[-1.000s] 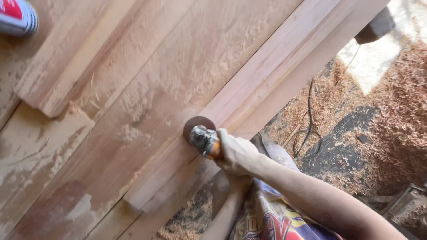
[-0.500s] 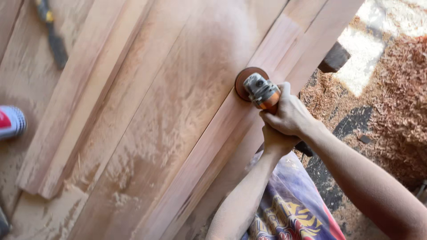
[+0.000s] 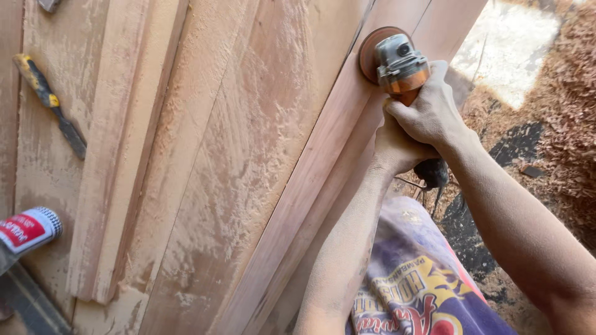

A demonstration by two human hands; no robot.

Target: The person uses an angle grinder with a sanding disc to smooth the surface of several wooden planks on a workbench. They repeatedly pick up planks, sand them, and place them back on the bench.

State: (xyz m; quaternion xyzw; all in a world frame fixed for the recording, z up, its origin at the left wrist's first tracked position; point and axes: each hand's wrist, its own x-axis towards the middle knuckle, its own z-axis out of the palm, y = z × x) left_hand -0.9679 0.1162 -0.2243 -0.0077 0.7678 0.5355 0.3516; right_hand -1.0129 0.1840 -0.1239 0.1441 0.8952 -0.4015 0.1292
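I had both hands wrapped around the grinder [image 3: 397, 62], the right hand [image 3: 428, 111] clamped over its body just behind the grey head and the left hand [image 3: 391, 146] closed underneath it, bracing from below. The round sanding disc [image 3: 371, 53] lay flat against the long wooden rail [image 3: 323, 186] that ran along the right edge of the bench, close to its far end. From how the tool sat, I judged the step in hand was sanding that rail along its length. Pale dust coated the wide board [image 3: 248, 155] beside the rail, while the rail itself looked smoother and redder. The next move, as I read it, called for a firm two-handed hold, the disc kept level on the wood, and a steady travel along the grain so it would not dig in. A yellow-handled chisel [image 3: 49, 105] lay near the far left corner, and a red-and-white can [image 3: 28, 229] sat at the left edge.
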